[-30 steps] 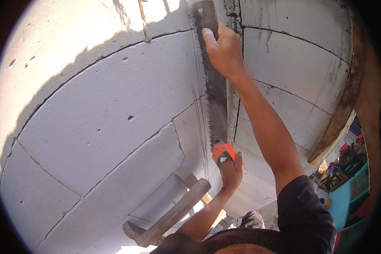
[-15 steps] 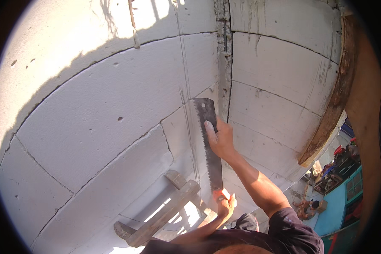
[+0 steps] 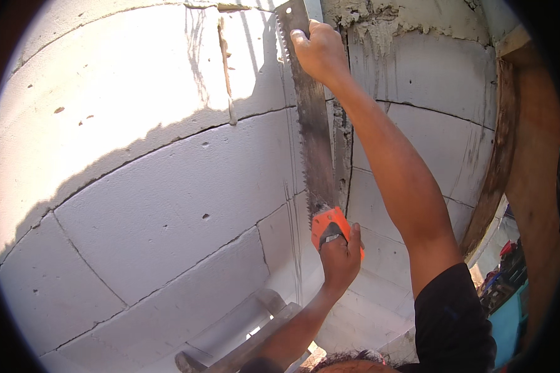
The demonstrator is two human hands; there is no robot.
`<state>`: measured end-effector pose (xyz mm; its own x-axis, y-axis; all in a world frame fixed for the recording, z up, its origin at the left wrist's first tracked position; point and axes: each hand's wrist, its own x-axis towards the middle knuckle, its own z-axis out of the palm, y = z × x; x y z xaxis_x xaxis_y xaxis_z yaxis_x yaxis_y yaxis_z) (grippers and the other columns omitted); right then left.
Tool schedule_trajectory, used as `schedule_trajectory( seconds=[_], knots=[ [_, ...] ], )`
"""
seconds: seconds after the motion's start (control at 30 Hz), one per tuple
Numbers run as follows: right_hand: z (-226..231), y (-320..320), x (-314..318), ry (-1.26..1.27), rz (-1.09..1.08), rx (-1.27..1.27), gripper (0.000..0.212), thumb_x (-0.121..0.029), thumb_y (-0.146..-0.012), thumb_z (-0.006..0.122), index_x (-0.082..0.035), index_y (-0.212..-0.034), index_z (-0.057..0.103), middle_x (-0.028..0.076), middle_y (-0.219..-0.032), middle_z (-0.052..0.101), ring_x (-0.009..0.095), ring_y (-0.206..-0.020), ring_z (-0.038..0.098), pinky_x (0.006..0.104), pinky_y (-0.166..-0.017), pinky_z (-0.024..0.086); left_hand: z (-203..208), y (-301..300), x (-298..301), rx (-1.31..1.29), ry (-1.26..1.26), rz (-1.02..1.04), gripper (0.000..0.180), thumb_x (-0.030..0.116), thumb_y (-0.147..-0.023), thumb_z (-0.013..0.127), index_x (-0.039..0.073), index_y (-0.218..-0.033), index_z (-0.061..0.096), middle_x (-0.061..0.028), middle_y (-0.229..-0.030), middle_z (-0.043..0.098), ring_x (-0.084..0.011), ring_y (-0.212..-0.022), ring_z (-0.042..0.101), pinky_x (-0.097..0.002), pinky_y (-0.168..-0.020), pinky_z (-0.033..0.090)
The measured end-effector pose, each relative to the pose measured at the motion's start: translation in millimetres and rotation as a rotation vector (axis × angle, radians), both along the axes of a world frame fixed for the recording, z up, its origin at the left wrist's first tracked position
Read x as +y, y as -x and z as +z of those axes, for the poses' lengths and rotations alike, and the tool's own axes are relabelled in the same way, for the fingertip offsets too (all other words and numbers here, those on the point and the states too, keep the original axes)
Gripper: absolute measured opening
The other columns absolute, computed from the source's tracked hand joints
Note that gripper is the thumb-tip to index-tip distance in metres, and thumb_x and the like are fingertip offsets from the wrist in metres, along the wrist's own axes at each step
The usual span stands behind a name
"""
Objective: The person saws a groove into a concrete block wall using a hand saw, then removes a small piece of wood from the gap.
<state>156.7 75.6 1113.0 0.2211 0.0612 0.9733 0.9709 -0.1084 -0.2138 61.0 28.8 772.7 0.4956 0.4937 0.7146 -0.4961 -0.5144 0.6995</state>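
Observation:
A hand saw with a dark, worn blade stands nearly upright against the white block wall, its teeth toward the left. Low on the saw, my left hand is closed around the orange handle. My right hand grips the blade near its top end, thumb on the flat face and fingers wrapped behind the back edge. Thin vertical score lines run down the wall beside and below the teeth. Whether the teeth touch the wall is hard to tell.
Right of the blade, a rough vertical mortar joint marks the corner with another block wall. Wooden beams sit low by the wall. A curved wooden post stands at the right, with clutter beyond it.
Both hands and the saw have moved up along the wall. The view has tilted upward too, so more of the upper wall shows. The grip of each hand is the same.

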Motion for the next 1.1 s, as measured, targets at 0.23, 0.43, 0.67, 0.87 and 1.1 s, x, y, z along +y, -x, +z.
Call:
schedule_trajectory(
  seconds=[0.23,0.43,0.67,0.87,1.1],
  knots=[
    [-88,6,-7,0.04,0.13,0.104,0.032,-0.026,-0.095,0.06,0.006,-0.092,0.064,0.029,-0.085,0.067,0.047,-0.086,0.067,0.0532,-0.078,0.052,-93,-3,-26,0.193,0.135,0.048,0.048,0.025,-0.104,0.058,0.001,-0.062,0.059,-0.01,-0.061,0.059,-0.0261,-0.06,0.058,-0.0385,-0.071,0.045],
    [-289,21,-27,0.176,0.241,0.261,0.02,-0.017,-0.096,0.063,0.002,-0.101,0.065,0.023,-0.07,0.06,0.036,-0.066,0.059,0.0441,-0.063,0.048,-251,44,-71,0.452,0.261,-0.077,0.046,0.025,-0.104,0.058,0.002,-0.065,0.063,-0.0061,-0.06,0.064,-0.018,-0.056,0.063,-0.0347,-0.058,0.05],
    [-165,21,-45,0.037,0.272,0.22,0.026,-0.02,-0.096,0.063,0.006,-0.093,0.063,0.027,-0.075,0.063,0.044,-0.072,0.063,0.0473,-0.068,0.049,-163,22,-54,0.291,0.058,-0.012,0.046,0.022,-0.1,0.064,0.003,-0.059,0.064,-0.0102,-0.057,0.063,-0.0252,-0.056,0.062,-0.0373,-0.063,0.047],
    [18,0,-12,-0.064,-0.085,-0.102,0.038,-0.031,-0.095,0.062,0.006,-0.088,0.064,0.024,-0.081,0.069,0.039,-0.08,0.069,0.0501,-0.076,0.052,13,-12,-14,0.029,0.036,-0.018,0.054,0.028,-0.106,0.055,0.0,-0.061,0.063,-0.0067,-0.056,0.058,-0.0193,-0.055,0.056,-0.0349,-0.063,0.045],
    [-58,4,3,0.012,0.068,0.073,0.033,-0.027,-0.094,0.062,0.006,-0.092,0.065,0.03,-0.086,0.069,0.045,-0.088,0.069,0.0534,-0.08,0.053,-70,-10,-3,0.148,0.046,0.096,0.055,0.032,-0.106,0.055,0.0,-0.061,0.063,-0.007,-0.053,0.056,-0.0203,-0.057,0.058,-0.0358,-0.067,0.046]
  ],
)
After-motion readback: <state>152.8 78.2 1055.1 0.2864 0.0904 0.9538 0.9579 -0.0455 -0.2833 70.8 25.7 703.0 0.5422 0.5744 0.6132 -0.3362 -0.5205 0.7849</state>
